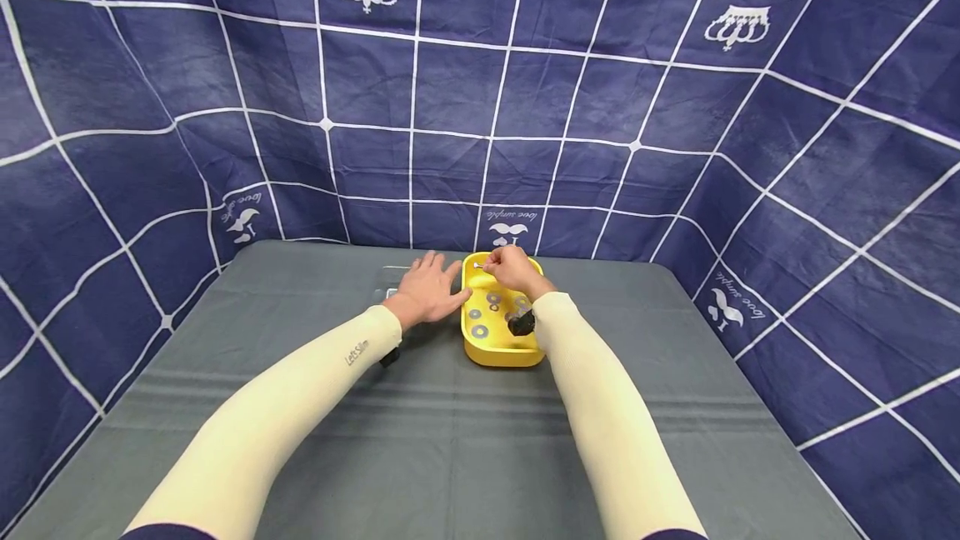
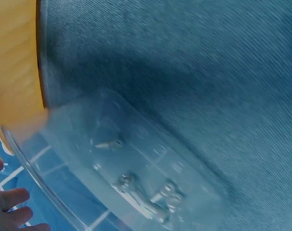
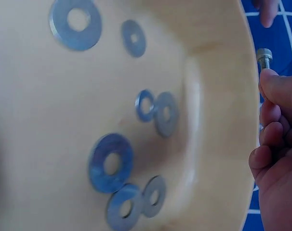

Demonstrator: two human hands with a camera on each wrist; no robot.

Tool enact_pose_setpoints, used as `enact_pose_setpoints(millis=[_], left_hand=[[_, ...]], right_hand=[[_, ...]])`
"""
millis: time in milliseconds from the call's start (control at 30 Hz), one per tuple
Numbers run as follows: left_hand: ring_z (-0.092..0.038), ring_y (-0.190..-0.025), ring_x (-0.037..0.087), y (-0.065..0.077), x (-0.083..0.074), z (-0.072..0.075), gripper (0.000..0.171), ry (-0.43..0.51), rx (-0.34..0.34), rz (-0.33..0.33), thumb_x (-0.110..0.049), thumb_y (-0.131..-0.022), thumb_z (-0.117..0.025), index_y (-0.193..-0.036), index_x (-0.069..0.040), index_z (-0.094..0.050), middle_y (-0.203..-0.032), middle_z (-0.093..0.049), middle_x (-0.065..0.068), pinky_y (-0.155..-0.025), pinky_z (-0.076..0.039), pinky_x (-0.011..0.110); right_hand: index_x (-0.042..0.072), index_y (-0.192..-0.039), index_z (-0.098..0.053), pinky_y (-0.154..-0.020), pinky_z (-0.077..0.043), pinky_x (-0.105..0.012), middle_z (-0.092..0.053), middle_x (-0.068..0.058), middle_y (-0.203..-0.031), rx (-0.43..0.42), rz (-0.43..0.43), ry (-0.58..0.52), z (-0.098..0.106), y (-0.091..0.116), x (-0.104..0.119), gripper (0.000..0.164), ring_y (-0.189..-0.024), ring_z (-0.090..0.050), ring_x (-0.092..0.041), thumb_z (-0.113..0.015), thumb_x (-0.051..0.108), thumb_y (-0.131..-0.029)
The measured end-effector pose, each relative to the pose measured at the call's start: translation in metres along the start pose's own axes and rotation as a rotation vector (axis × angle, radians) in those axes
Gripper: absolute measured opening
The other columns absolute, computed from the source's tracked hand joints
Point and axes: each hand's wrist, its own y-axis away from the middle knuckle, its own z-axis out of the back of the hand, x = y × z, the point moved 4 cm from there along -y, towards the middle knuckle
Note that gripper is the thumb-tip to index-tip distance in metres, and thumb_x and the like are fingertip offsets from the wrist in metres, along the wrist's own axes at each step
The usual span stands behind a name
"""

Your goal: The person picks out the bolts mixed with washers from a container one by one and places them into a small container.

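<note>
My right hand is over the far part of a yellow tray, pinching a small socket-head bolt between thumb and forefinger, its head pointing away from the fingers. Flat metal washers of different sizes lie on the tray's floor, some of them touching or overlapping. At the tray's left side is my left hand, fingers spread, the thumb close to the rim. Below it stands a clear plastic container, where several metal bolts show, most of them lying together.
Grey cloth covers the table around the tray and container. A dark blue curtain with white grid lines hangs along the back and sides. A small black wrist camera overlaps the tray's right part in the head view.
</note>
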Motion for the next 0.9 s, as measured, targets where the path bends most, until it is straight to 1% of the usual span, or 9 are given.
enact_pose_setpoints(millis=[67,200,367,567,667,833,900], left_hand=[[-0.019,-0.153,0.039,0.003,0.005,0.001,0.073,0.012,0.002,0.007,-0.061,-0.099,-0.040,-0.157,-0.015,-0.037,-0.159,-0.032,0.023,-0.122,-0.020,0.056],[-0.016,-0.154,0.038,0.008,0.017,0.003,0.075,0.010,-0.002,0.026,-0.063,-0.099,-0.039,-0.158,-0.016,-0.035,-0.162,-0.027,0.021,-0.121,-0.018,0.060],[-0.015,-0.155,0.038,0.014,0.032,0.004,0.076,0.003,-0.009,0.046,-0.063,-0.099,-0.040,-0.158,-0.016,-0.034,-0.163,-0.025,0.021,-0.120,-0.017,0.063],[-0.017,-0.154,0.038,0.025,0.052,0.003,0.077,-0.001,-0.022,0.060,-0.064,-0.097,-0.042,-0.157,-0.016,-0.036,-0.162,-0.028,0.021,-0.118,-0.019,0.065],[-0.017,-0.154,0.038,0.030,0.061,0.002,0.077,0.003,-0.021,0.068,-0.063,-0.097,-0.042,-0.157,-0.015,-0.037,-0.162,-0.028,0.021,-0.118,-0.019,0.066],[-0.019,-0.153,0.039,0.034,0.073,0.002,0.075,0.015,-0.033,0.076,-0.061,-0.098,-0.045,-0.156,-0.014,-0.038,-0.161,-0.029,0.022,-0.117,-0.021,0.066],[-0.020,-0.152,0.038,0.034,0.078,0.004,0.075,0.015,-0.041,0.079,-0.060,-0.098,-0.046,-0.156,-0.014,-0.038,-0.160,-0.030,0.022,-0.116,-0.021,0.067]], right_hand=[[0.001,-0.093,-0.072,-0.068,-0.043,-0.024,-0.064,-0.004,-0.080,0.012,0.013,-0.018,0.001,-0.001,0.005,0.017,-0.072,-0.053,-0.015,-0.062,0.014,-0.099],[-0.003,-0.098,-0.073,-0.069,-0.043,-0.024,-0.068,-0.011,-0.088,0.030,0.042,-0.043,0.003,-0.004,0.015,0.021,-0.074,-0.053,-0.016,-0.061,0.014,-0.100],[-0.004,-0.104,-0.072,-0.071,-0.044,-0.025,-0.071,-0.018,-0.098,0.048,0.041,-0.056,0.003,-0.008,0.026,0.024,-0.077,-0.055,-0.016,-0.059,0.016,-0.101],[-0.003,-0.103,-0.073,-0.069,-0.044,-0.024,-0.071,-0.020,-0.098,0.059,0.059,-0.070,-0.003,-0.012,0.041,0.023,-0.075,-0.055,-0.015,-0.058,0.015,-0.101],[-0.001,-0.100,-0.073,-0.068,-0.043,-0.023,-0.072,-0.019,-0.097,0.054,0.070,-0.060,-0.006,-0.016,0.047,0.021,-0.074,-0.055,-0.015,-0.059,0.014,-0.100],[0.001,-0.096,-0.074,-0.068,-0.043,-0.023,-0.070,-0.008,-0.087,0.039,0.087,-0.030,-0.010,-0.022,0.059,0.018,-0.074,-0.056,-0.014,-0.062,0.014,-0.098],[0.000,-0.096,-0.074,-0.069,-0.043,-0.023,-0.070,-0.008,-0.086,0.043,0.098,-0.027,-0.011,-0.026,0.065,0.018,-0.075,-0.056,-0.014,-0.062,0.013,-0.098]])
